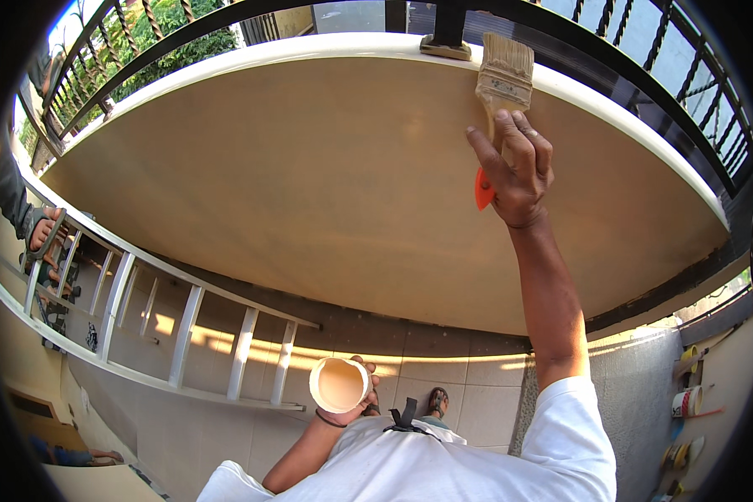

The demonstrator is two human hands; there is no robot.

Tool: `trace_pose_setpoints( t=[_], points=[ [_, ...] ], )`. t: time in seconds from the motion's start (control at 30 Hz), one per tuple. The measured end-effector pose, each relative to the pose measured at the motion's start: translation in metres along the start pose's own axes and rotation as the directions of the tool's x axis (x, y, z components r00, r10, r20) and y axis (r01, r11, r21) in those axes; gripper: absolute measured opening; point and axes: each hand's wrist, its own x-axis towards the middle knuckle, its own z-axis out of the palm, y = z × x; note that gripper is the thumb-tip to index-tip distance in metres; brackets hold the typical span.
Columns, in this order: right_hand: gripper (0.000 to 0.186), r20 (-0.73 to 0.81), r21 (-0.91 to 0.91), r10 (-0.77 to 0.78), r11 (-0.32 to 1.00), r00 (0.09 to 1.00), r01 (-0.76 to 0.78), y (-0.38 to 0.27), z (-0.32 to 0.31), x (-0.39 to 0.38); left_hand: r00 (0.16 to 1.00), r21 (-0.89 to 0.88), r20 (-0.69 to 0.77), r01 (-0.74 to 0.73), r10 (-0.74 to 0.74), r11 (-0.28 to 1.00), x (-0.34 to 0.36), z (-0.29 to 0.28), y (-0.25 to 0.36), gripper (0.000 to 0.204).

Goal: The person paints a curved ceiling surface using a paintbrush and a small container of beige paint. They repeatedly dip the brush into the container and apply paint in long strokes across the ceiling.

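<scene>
My right hand (520, 167) is raised and closed round the handle of a wide paintbrush (504, 77). The brush points upward, its bristles at the white top edge (560, 84) of a beige wall (309, 167), just right of a railing post foot (446, 48). Whether the bristles touch the edge I cannot tell. A red-orange handle end shows below the palm. Low by my waist, my left hand (366, 386) holds a white cup (340, 385) of pale peach paint, its fingers wrapped round the side.
A black metal railing (560, 25) with twisted bars runs above the wall. At left an aluminium ladder (184, 335) slants over the tiled floor, with another person's sandalled foot (46, 233) on it. Several paint tins (686, 402) stand at far right.
</scene>
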Motion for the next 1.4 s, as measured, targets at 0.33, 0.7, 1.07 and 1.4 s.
trace_pose_setpoints(
  t=[0.33,0.7,1.07,1.4],
  points=[
    [0.027,-0.017,0.006,0.014,1.000,1.000,-0.013,-0.001,0.000,-0.002,0.999,-0.022,-0.016,-0.028,0.028,0.999,-0.001,0.002,-0.004,0.055],
    [0.031,0.022,0.061,0.037,0.997,0.999,-0.038,-0.006,-0.015,0.008,0.998,-0.029,-0.046,-0.047,0.045,0.998,0.002,0.003,-0.004,0.053],
    [0.034,0.127,0.147,0.067,0.985,0.990,-0.086,-0.017,-0.037,0.000,1.000,-0.031,0.012,-0.011,0.012,0.999,0.005,-0.002,-0.005,0.055],
    [0.028,0.191,0.260,0.086,0.956,0.978,-0.135,-0.027,-0.082,-0.015,1.000,-0.032,0.009,0.002,-0.001,0.999,0.003,-0.003,-0.004,0.055]
  ],
)
